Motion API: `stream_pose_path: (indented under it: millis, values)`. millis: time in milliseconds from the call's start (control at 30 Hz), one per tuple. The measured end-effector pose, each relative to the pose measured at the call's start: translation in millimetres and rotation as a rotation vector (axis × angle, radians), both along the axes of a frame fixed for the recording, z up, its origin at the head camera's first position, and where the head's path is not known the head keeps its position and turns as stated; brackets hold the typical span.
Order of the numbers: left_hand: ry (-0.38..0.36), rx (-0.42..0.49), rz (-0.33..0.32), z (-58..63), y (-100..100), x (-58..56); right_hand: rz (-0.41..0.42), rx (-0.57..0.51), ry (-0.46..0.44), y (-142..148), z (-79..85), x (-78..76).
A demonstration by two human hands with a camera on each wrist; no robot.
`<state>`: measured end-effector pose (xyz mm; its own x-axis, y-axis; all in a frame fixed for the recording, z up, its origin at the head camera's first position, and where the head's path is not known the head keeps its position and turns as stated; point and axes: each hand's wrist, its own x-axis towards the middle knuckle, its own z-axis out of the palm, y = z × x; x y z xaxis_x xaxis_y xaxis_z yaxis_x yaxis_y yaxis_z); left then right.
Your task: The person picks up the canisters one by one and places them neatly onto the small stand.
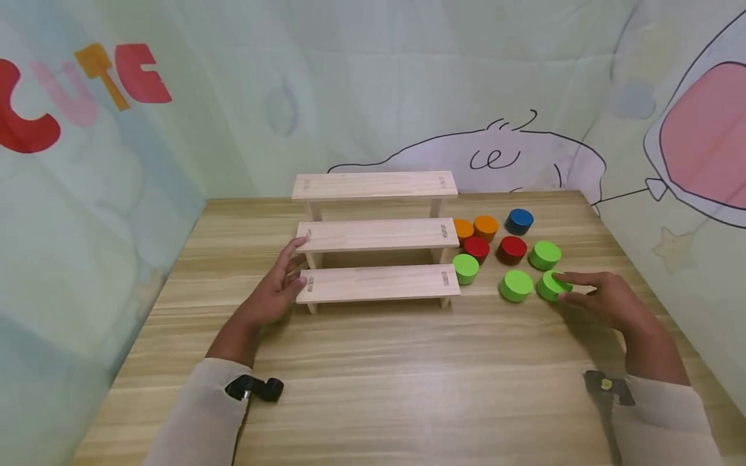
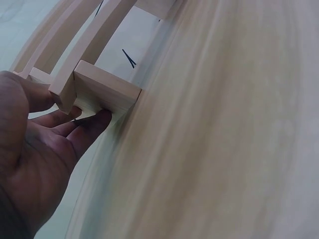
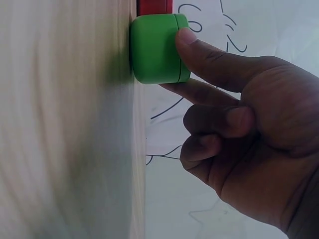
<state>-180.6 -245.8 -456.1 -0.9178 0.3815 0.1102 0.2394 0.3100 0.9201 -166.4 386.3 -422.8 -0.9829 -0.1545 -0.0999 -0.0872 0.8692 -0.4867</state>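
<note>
A three-tiered wooden step shelf [image 1: 379,285] stands on the table. At its left end my left hand [image 1: 272,288] holds it, thumb by the lowest step and a finger up at the middle step. In the left wrist view, other fingertips [image 2: 103,115] rest against the side support [image 2: 107,85] under the board. To the right of the shelf, my right hand [image 1: 609,301] pinches a green cylinder [image 1: 550,288] between thumb and index finger. That green cylinder [image 3: 157,50] sits upright in the right wrist view, with the remaining fingers curled below.
Beside the shelf's right end stand more green cylinders [image 1: 516,286], red cylinders [image 1: 512,250], orange cylinders [image 1: 486,228] and a blue cylinder [image 1: 519,221]. One green cylinder [image 1: 465,269] is close to the lowest step. Printed cloth [image 1: 373,84] hangs behind the wooden table [image 1: 373,382].
</note>
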Motion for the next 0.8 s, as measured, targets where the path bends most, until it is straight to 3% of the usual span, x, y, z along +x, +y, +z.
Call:
stream_pose_path:
  millis: [433, 800]
  values:
    - [-0.007, 0.009, -0.006, -1.6, 1, 0.3, 0.003, 0.022, 0.089, 1, 5.8, 4.1]
    - [-0.004, 0.01, -0.01, -1.2, -1, -0.6, -0.008, 0.082, 0.259, -2, 22.2, 11.8]
